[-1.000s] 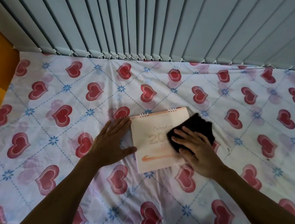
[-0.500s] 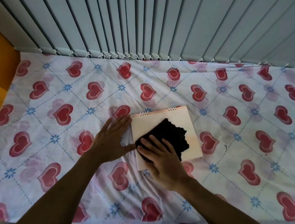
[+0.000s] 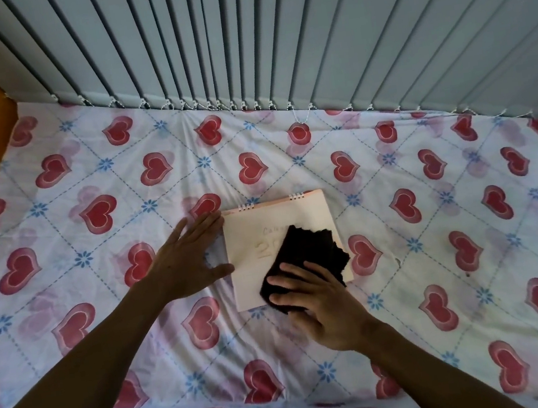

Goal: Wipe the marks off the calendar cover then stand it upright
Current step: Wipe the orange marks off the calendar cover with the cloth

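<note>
Calendar [image 3: 265, 239] flat on the sheet [image 3: 101, 296], my right hand [image 3: 323, 306] spread, pressing a dark cloth [image 3: 305, 254] onto its cover, my left hand [image 3: 185, 260] open, palm down, touching its left edge

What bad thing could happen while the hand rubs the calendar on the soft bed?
The calendar lies flat on a soft, wrinkled bedsheet. The left hand only touches its left edge, so it might slide or bend as the right hand pushes the dark cloth over the cover. The cloth hides the lower right of the cover, so a mark there could get missed. Later, the calendar may tip when stood up on such soft bedding.
</note>
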